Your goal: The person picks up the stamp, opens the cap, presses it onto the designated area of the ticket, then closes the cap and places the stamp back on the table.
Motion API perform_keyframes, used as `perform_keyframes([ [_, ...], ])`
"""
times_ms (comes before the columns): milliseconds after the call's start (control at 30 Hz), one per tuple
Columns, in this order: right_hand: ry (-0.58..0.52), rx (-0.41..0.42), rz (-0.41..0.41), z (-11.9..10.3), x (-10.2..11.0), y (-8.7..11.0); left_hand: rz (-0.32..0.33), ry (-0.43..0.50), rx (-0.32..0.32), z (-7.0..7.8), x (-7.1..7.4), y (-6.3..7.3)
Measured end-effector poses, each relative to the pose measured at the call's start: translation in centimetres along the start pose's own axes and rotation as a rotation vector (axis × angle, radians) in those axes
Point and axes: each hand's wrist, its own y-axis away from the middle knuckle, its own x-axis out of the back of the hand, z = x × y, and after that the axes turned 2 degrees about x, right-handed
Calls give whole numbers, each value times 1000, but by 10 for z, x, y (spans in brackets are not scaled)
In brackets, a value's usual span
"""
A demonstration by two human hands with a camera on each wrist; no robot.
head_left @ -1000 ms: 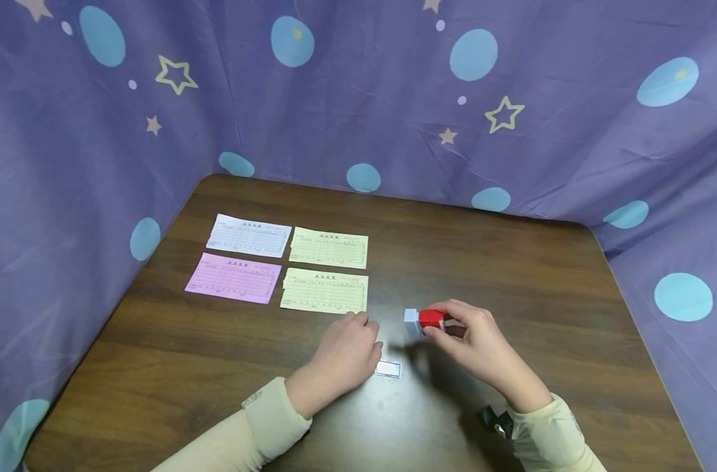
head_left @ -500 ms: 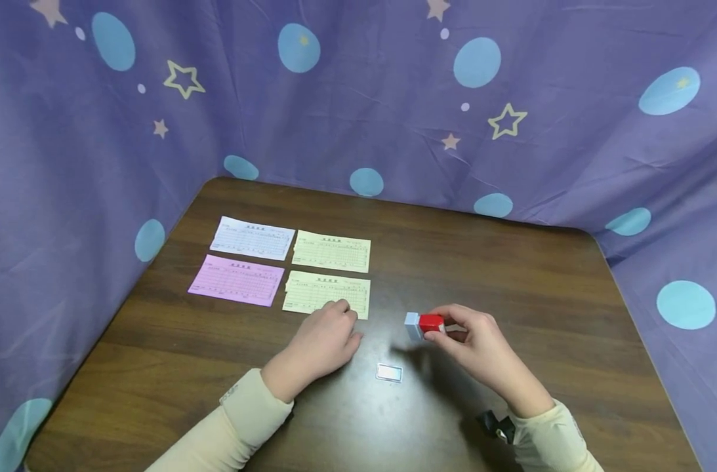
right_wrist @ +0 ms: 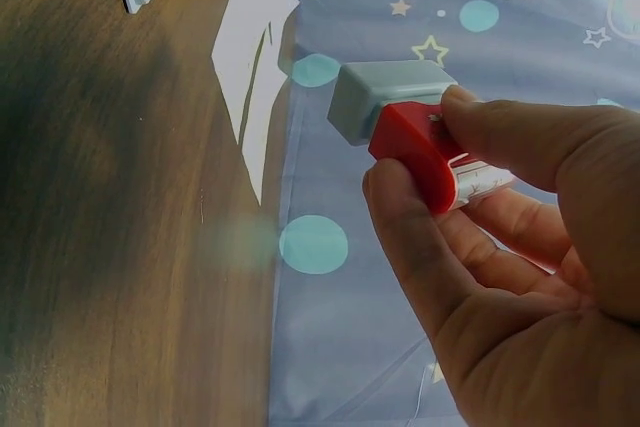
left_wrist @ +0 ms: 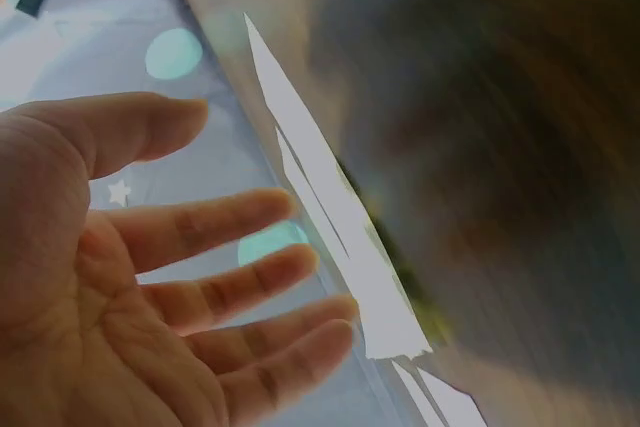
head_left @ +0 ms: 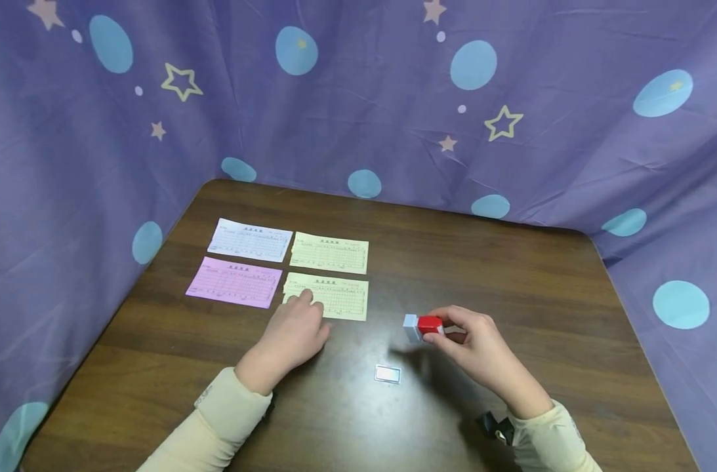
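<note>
My right hand (head_left: 473,341) pinches a red and pale blue-grey stamp (head_left: 429,325) between thumb and fingers, held above the table. In the right wrist view the stamp (right_wrist: 415,137) lies sideways, its blue-grey end pointing away from the palm. My left hand (head_left: 290,331) reaches over the near yellow printed slip (head_left: 340,301) and covers its lower left part. The left wrist view shows that palm with fingers (left_wrist: 220,227) relaxed and nothing held. Between the hands, a small rectangular cap (head_left: 388,374) with a blue-grey rim rests on the table.
Beyond the left hand lie a pink slip (head_left: 234,282), a pale blue slip (head_left: 250,240) and another yellow slip (head_left: 330,253) on the wooden table (head_left: 482,262). A purple patterned curtain (head_left: 382,98) hangs round the back and sides.
My left hand has moved away from the cap, leftward and forward onto the near yellow slip. The cap stays on the table. The right hand with the stamp has hardly moved.
</note>
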Motion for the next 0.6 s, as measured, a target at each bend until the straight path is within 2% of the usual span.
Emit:
perform_keyframes([
  [333, -2, 26, 0, 2, -1, 0, -98, -16, 86, -7, 1, 5],
  [600, -5, 27, -6, 2, -1, 0, -184, -19, 105, -5, 0, 5],
])
